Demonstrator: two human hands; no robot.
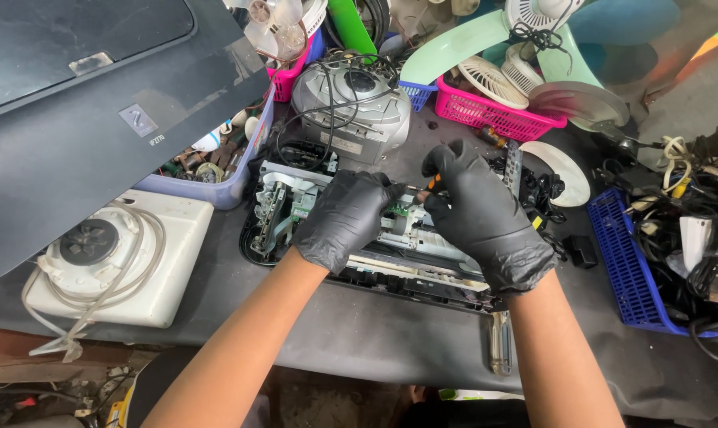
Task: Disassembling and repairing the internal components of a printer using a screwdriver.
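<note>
**Gloved hands on an opened printer**

Across the dark worktop [359, 333], clutter crowds every side. Biggest is the black printer lid [81, 103], tilted up at the far left. Below it lies a white casing [145, 269] with a round hub and a loose clear tube. At the middle sits the opened printer [295, 210], its cover off, with grey and white frame parts and a small green board exposed. Behind it stands a silver radio player [351, 103] wrapped in black cable. At the right edge a blue basket [624, 269] holds tangled cords, and a pink basket [493, 115] further back holds white fan parts beside pale green fan blades [454, 43].

Both hands wear black gloves. The left hand [347, 218] rests curled over the printer's middle, fingers pressing on the mechanism; whether it clasps any part I cannot tell. The right hand [478, 214] is closed around a screwdriver [432, 184] with an orange handle, its tip pointing left toward the green board. Another screwdriver with a clear handle [500, 341] lies near the worktop's front edge.
</note>
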